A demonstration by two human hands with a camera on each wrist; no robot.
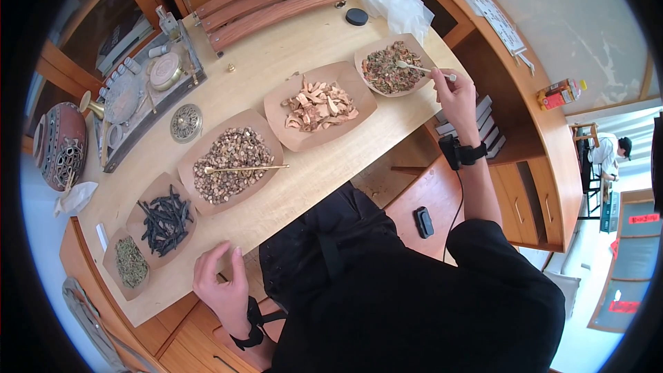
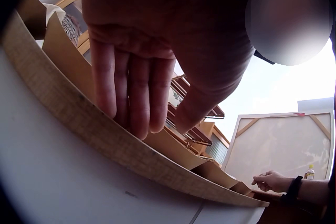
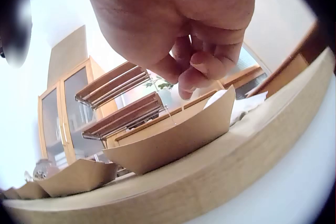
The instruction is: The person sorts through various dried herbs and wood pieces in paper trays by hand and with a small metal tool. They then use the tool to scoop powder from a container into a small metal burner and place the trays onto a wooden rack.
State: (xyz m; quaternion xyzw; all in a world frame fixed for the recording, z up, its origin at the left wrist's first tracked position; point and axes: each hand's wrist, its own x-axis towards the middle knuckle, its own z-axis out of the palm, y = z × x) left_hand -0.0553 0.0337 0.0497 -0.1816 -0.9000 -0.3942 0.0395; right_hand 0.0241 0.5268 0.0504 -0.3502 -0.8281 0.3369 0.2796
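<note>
Spoon [image 1: 416, 67]: pinched in right grip [image 1: 456, 97] over herb mix [image 1: 387, 72], desk's [image 1: 235, 90] right end.
Left grip [image 1: 222, 280]: wide, at near edge.

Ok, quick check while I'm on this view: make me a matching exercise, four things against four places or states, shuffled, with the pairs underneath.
Things
1. right hand
2. gold-coloured utensil
3. round black disc
4. left hand

Places or states
A. lying across the tray of round brown pieces
B. near the table edge, holding nothing
C. on the tabletop, near the translucent plastic bags
D. pinching the handle of the pale spoon

Pairs: 1-D, 2-A, 3-C, 4-B
</note>
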